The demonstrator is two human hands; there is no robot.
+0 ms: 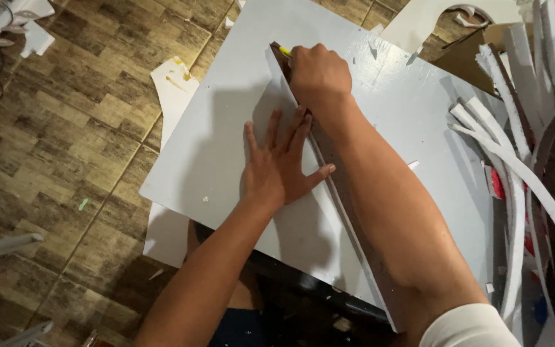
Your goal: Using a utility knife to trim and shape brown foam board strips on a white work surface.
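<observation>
A large white foam board [220, 128] lies flat across the middle of the view. A long dark straight strip [338, 193] runs over it from the far end towards me, partly hidden under my right forearm. My left hand [281, 164] presses flat on the board with fingers spread, right beside the strip. My right hand [319, 76] is closed around a yellow-tipped tool [284, 51] at the far end of the strip. Only the tip of the tool shows.
A heap of white and dark foam offcuts [534, 148] fills the right side. A curved white cut piece [431, 19] lies at the far edge. White scraps [175, 83] sit on the brown patterned tile floor [52, 128] to the left. More white pieces [14, 26] lie top left.
</observation>
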